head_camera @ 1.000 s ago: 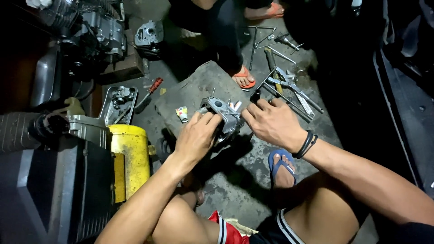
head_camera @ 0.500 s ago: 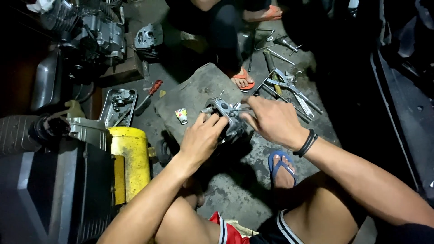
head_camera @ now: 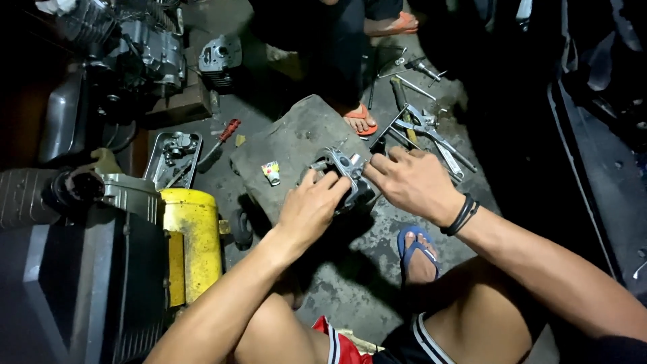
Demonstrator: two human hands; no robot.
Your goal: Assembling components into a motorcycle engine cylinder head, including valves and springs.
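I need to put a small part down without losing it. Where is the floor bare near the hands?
Bare concrete lies under the left hand, beside the blue sandal. The grey mat is bare past the metal part. Behind the right hand, the tools crowd the floor.

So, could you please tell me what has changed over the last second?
The right hand slid left onto the small grey metal engine part, joining the left hand; both now grip it. The grey mat, yellow canister and loose tools stayed put.
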